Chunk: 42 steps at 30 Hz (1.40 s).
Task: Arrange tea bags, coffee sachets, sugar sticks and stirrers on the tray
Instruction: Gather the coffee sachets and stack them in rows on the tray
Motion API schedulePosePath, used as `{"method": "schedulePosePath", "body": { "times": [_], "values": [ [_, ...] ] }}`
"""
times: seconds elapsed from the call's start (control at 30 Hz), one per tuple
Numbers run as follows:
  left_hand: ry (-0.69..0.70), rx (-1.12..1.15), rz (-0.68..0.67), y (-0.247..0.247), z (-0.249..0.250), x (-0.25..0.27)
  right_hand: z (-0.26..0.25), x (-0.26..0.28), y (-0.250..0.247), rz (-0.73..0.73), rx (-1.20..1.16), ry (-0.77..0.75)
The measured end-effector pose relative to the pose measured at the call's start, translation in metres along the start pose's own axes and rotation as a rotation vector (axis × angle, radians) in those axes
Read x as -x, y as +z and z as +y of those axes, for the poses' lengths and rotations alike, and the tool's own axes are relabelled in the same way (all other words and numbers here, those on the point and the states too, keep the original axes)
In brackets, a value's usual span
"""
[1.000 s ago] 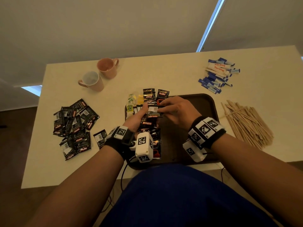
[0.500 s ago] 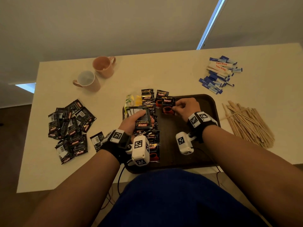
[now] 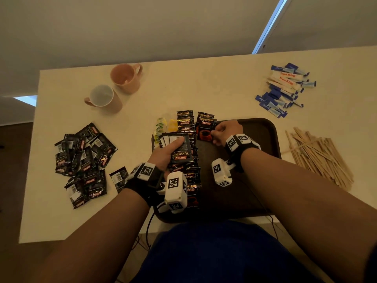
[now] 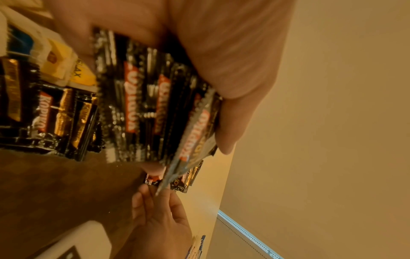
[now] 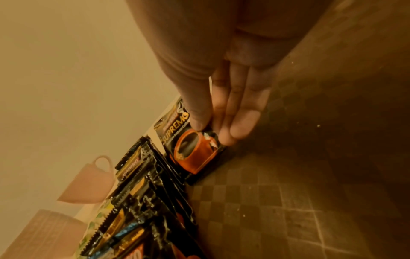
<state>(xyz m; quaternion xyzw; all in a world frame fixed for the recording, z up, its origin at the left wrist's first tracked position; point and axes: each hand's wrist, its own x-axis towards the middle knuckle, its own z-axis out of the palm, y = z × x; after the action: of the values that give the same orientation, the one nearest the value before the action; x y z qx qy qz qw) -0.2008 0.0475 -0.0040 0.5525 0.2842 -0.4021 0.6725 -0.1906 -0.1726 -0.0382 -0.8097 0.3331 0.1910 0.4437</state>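
Observation:
A dark brown tray (image 3: 259,137) lies at the table's near edge. Black coffee sachets (image 3: 188,176) run in a column down its left side, with tea bags (image 3: 161,127) at the far left corner. My left hand (image 3: 169,150) grips a fanned stack of black coffee sachets (image 3: 179,149) (image 4: 144,105) above that column. My right hand (image 3: 223,131) pinches one coffee sachet (image 3: 205,131) (image 5: 193,150) with a red cup picture, set at the tray's far edge beside the column; thumb and fingers (image 5: 237,122) hold its corner.
More coffee sachets (image 3: 81,162) lie heaped on the table at left. Two pink mugs (image 3: 114,88) stand at the far left. Sugar sticks (image 3: 285,88) lie at the far right and wooden stirrers (image 3: 320,156) to the tray's right.
My right hand took one sachet from the left hand's stack and carried it to the tray's far edge. The left hand stayed with the stack over the column.

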Motion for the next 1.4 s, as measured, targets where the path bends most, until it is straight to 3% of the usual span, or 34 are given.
{"method": "schedulePosePath", "body": {
  "times": [0.33, 0.67, 0.8, 0.93, 1.07, 1.27, 1.4],
  "values": [
    [0.002, -0.024, 0.040, -0.007, -0.002, -0.004, -0.011, -0.016, 0.011, 0.014, 0.208, -0.076],
    [0.028, -0.075, 0.060, -0.004, 0.000, -0.002, -0.009, -0.009, -0.005, 0.037, 0.206, -0.124],
    [0.042, -0.153, 0.051, -0.002, 0.004, -0.001, -0.018, 0.013, -0.017, 0.067, 0.260, -0.348],
    [0.024, -0.181, 0.034, 0.002, 0.007, 0.002, -0.032, 0.044, -0.016, -0.058, 0.188, -0.697],
    [-0.002, -0.232, 0.014, -0.002, 0.001, -0.006, -0.033, 0.056, -0.010, -0.116, 0.321, -0.958],
    [0.036, -0.188, -0.007, 0.009, -0.002, 0.006, -0.023, 0.061, -0.007, -0.091, 0.417, -1.113],
    [0.022, -0.126, -0.113, 0.005, -0.004, 0.006, -0.018, 0.058, -0.007, -0.033, 0.412, -1.153]
  ]
}}
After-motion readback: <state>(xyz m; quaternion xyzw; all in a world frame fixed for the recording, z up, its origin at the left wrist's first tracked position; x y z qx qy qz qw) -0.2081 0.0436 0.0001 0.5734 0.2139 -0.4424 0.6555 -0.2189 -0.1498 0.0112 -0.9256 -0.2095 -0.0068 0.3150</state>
